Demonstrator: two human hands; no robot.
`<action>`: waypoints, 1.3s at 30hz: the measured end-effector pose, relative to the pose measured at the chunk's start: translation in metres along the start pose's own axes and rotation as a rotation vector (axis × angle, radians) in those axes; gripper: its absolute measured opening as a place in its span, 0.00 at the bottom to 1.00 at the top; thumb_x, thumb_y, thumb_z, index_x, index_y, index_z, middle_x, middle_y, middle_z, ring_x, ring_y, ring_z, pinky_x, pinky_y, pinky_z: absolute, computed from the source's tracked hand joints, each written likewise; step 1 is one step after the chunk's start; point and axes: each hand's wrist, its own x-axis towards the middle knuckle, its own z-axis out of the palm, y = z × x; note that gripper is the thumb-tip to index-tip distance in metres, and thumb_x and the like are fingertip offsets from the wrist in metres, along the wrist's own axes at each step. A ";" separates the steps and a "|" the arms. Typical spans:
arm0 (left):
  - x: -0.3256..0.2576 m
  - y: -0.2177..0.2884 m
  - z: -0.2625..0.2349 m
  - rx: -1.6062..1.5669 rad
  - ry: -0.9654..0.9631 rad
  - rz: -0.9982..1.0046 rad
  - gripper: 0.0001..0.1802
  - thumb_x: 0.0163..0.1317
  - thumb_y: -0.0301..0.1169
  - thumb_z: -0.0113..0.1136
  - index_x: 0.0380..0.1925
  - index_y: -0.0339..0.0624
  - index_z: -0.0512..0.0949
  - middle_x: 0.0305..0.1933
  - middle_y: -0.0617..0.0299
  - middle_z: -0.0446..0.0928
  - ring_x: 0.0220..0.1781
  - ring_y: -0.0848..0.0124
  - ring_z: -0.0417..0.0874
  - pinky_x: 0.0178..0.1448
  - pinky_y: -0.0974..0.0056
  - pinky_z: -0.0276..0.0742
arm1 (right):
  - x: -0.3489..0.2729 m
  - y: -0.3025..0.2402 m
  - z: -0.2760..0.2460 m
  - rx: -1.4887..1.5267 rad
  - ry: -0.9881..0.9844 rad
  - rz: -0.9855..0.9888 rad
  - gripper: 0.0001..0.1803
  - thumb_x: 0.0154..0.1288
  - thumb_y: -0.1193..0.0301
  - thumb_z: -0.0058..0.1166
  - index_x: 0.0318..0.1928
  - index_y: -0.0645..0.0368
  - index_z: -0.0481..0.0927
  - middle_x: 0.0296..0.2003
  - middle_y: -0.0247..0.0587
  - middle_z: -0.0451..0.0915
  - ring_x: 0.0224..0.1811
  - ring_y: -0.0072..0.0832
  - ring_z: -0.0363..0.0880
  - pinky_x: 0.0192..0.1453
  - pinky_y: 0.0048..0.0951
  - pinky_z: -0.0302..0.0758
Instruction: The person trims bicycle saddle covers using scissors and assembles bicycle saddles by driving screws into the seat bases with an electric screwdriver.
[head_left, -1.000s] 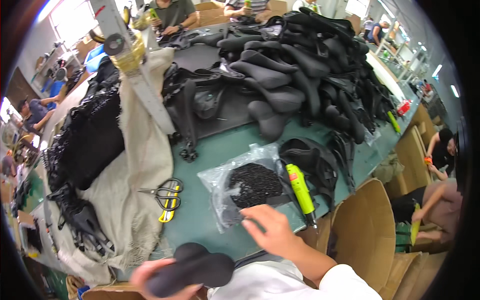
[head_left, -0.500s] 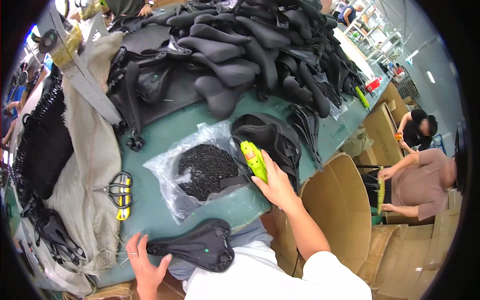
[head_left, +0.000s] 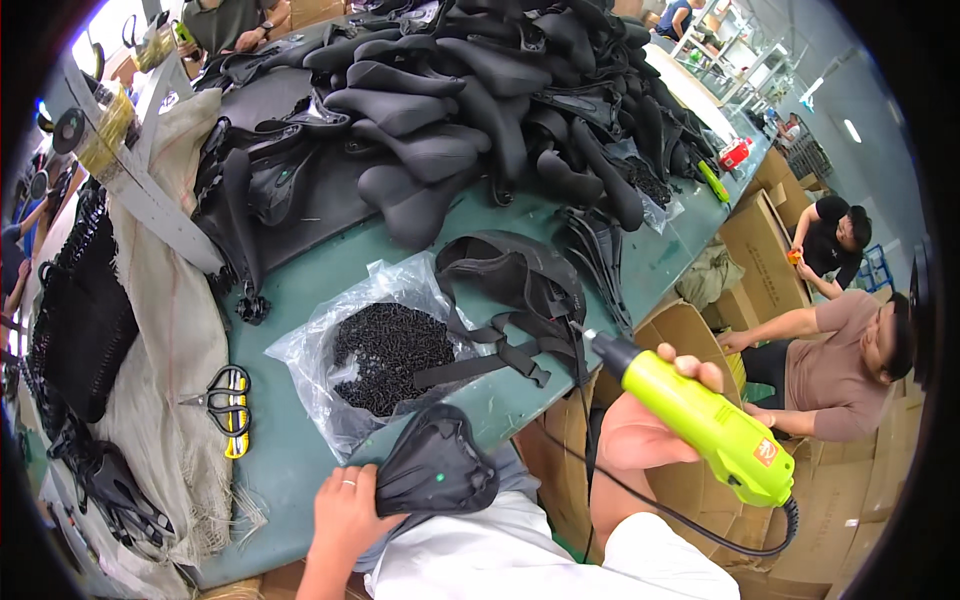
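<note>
My left hand (head_left: 345, 512) is closed around the narrow end of a black bicycle saddle (head_left: 437, 468), which is tilted up over the table's near edge with its hollow underside and a small green dot showing. Out to the right, my right hand (head_left: 640, 428) grips a yellow-green electric screwdriver (head_left: 705, 422) by its body, the black nose and bit pointing up and left. A cord (head_left: 700, 528) loops from its rear end. Beyond the saddle lies an open clear plastic bag (head_left: 300, 352) of small black screws (head_left: 392, 350). Touching it is a black strap bag (head_left: 515, 275) with a buckle.
Many black saddles (head_left: 420, 110) are heaped across the table's far side. Scissors (head_left: 228, 400) and a yellow cutter (head_left: 237, 440) lie left, beside woven sacking (head_left: 175, 350). Cardboard boxes (head_left: 765, 260) and a seated co-worker (head_left: 850, 370) are at right. Another person (head_left: 225, 25) stands at far left.
My right hand has lifted the screwdriver from beside the strap bag and brought it nearer and to the right. My left hand has closed on the saddle and tilted it up.
</note>
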 end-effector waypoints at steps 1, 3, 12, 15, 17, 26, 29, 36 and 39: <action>0.004 0.005 0.011 -0.015 0.058 0.001 0.48 0.33 0.50 0.87 0.54 0.34 0.79 0.44 0.53 0.80 0.46 0.51 0.83 0.48 0.50 0.83 | 0.006 0.002 0.016 0.094 0.131 -0.069 0.49 0.75 0.27 0.48 0.75 0.56 0.69 0.60 0.44 0.80 0.61 0.42 0.82 0.66 0.53 0.82; 0.010 0.012 0.017 -0.008 0.073 0.000 0.48 0.33 0.49 0.88 0.54 0.33 0.79 0.44 0.53 0.80 0.46 0.51 0.83 0.48 0.51 0.83 | 0.010 0.000 0.025 -0.016 0.319 0.027 0.52 0.75 0.26 0.44 0.80 0.55 0.62 0.52 0.43 0.81 0.53 0.38 0.84 0.58 0.49 0.84; 0.012 -0.005 -0.005 0.011 0.025 -0.055 0.49 0.33 0.44 0.90 0.57 0.37 0.78 0.46 0.53 0.80 0.47 0.50 0.81 0.51 0.48 0.80 | 0.017 -0.040 0.002 0.271 -0.110 0.452 0.33 0.83 0.48 0.56 0.73 0.53 0.62 0.32 0.35 0.74 0.26 0.29 0.75 0.34 0.36 0.77; 0.008 -0.001 -0.007 -0.010 -0.026 -0.120 0.51 0.33 0.41 0.91 0.60 0.35 0.77 0.48 0.51 0.79 0.50 0.48 0.81 0.53 0.47 0.80 | 0.039 -0.060 0.004 0.268 -0.031 0.400 0.32 0.84 0.47 0.53 0.73 0.53 0.62 0.33 0.35 0.73 0.28 0.29 0.74 0.36 0.36 0.76; 0.014 0.003 -0.010 -0.025 -0.080 -0.119 0.53 0.33 0.40 0.91 0.63 0.34 0.76 0.52 0.49 0.79 0.53 0.47 0.80 0.57 0.46 0.80 | 0.046 -0.065 0.003 0.232 0.016 0.342 0.32 0.84 0.46 0.52 0.73 0.53 0.62 0.34 0.35 0.73 0.29 0.29 0.74 0.38 0.37 0.75; 0.045 0.043 -0.031 -0.044 -0.076 0.071 0.63 0.40 0.42 0.90 0.76 0.30 0.66 0.74 0.37 0.68 0.73 0.36 0.70 0.75 0.41 0.71 | 0.039 -0.069 -0.006 0.203 0.038 0.418 0.32 0.82 0.42 0.52 0.72 0.48 0.65 0.36 0.34 0.75 0.31 0.30 0.75 0.40 0.40 0.75; 0.058 0.072 -0.017 -0.450 -0.058 0.332 0.65 0.47 0.43 0.88 0.81 0.33 0.59 0.82 0.35 0.61 0.82 0.39 0.64 0.85 0.41 0.59 | 0.027 -0.052 -0.011 0.246 0.029 0.505 0.27 0.84 0.51 0.55 0.70 0.51 0.65 0.36 0.36 0.78 0.31 0.31 0.79 0.42 0.42 0.80; 0.091 0.146 0.035 -1.331 -0.039 -0.029 0.62 0.61 0.27 0.79 0.85 0.51 0.42 0.78 0.50 0.64 0.76 0.61 0.72 0.72 0.53 0.78 | -0.012 -0.056 0.034 -0.249 -0.451 0.734 0.40 0.66 0.78 0.71 0.74 0.59 0.62 0.54 0.50 0.78 0.59 0.47 0.84 0.63 0.46 0.81; 0.081 0.142 0.036 -1.344 -0.074 -0.038 0.59 0.63 0.27 0.77 0.84 0.50 0.45 0.78 0.49 0.65 0.73 0.61 0.75 0.69 0.53 0.80 | -0.024 -0.070 0.042 -0.364 -0.653 0.638 0.49 0.56 0.74 0.77 0.76 0.56 0.62 0.55 0.54 0.73 0.59 0.54 0.77 0.64 0.49 0.76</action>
